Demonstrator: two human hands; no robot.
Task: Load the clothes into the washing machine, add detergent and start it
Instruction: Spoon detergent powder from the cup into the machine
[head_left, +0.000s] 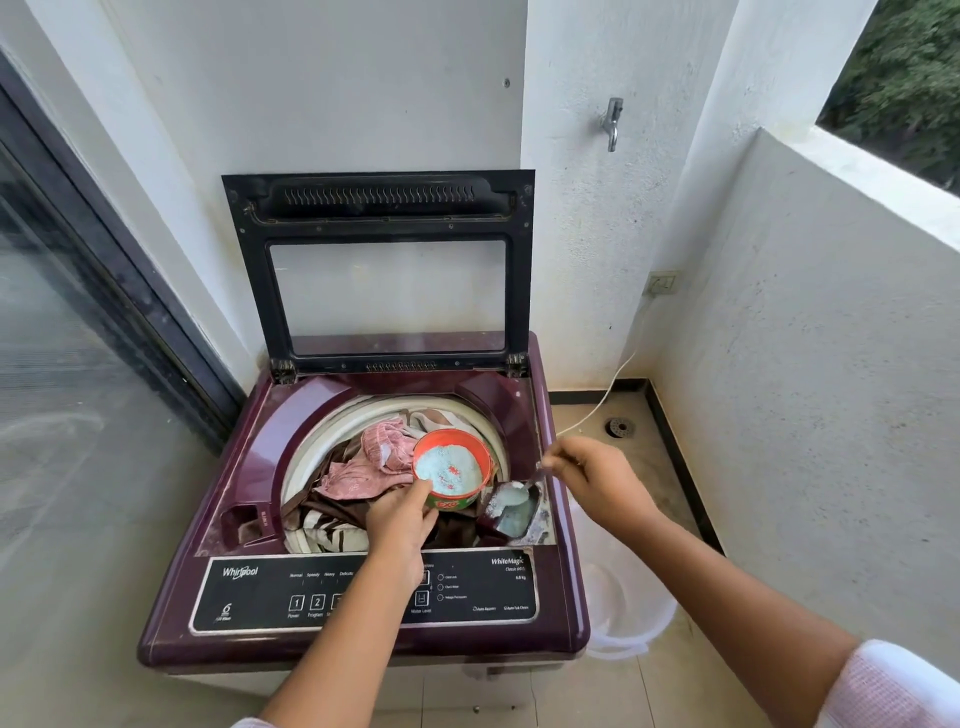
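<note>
A maroon top-load washing machine (249, 457) stands with its lid (382, 208) raised against the wall. Pink and brown-striped clothes (358, 470) fill the drum. My left hand (402, 517) grips a round red-rimmed tub of blue-white detergent powder (451, 467) over the drum. My right hand (592, 475) pinches a spoon (530, 484) whose bowl dips into the detergent compartment (514, 512) at the drum's right front. Powder lies in that compartment.
The control panel (249, 592) runs along the machine's front. A white plastic basket (621, 597) sits on the floor to the machine's right. A tap (613, 122), a wall socket (662, 284) with a white cable, and a floor drain (619, 427) lie behind. Glass door on the left.
</note>
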